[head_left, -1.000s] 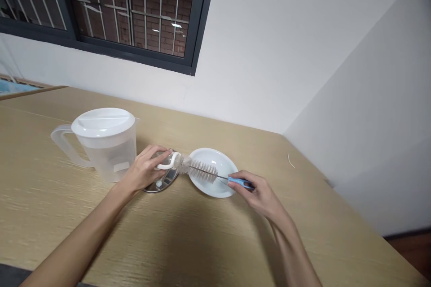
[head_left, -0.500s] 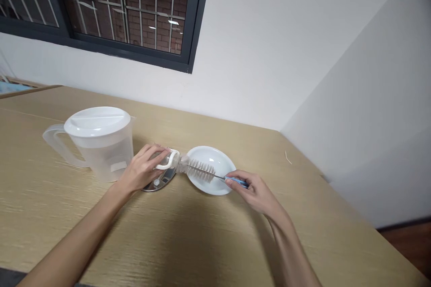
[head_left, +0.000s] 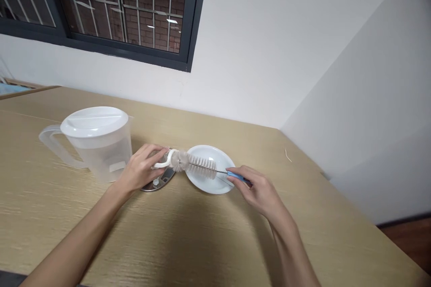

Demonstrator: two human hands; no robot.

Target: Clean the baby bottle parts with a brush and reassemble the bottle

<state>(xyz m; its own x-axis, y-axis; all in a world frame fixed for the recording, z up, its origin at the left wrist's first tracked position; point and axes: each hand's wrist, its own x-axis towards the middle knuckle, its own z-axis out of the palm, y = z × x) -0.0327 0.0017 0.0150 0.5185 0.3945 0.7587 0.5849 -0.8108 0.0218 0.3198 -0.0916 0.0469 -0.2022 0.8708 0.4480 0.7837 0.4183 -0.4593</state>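
Note:
My left hand [head_left: 143, 166] is closed round a small clear bottle with a white collar [head_left: 164, 161], tipped on its side with its mouth to the right. Most of the bottle is hidden behind my fingers. In my right hand [head_left: 257, 188] is the blue handle of a bottle brush [head_left: 202, 166], its white bristles pointing left. The brush's tip is at the bottle's mouth; how far it goes in I cannot tell. Beneath the bristles sits a white bowl [head_left: 210, 186]. A round shiny plate [head_left: 153, 185] with a small clear piece on it lies under the bottle.
A lidded translucent pitcher [head_left: 104, 157] with some liquid in it stands to the left of my left hand. A thin pale strip [head_left: 288, 155] lies on the wooden table [head_left: 134, 246] at the right. A wall and a barred window [head_left: 124, 9] rise behind.
My right hand has drawn slightly to the right with the brush, so more bristles show outside the bottle. My left hand has barely moved.

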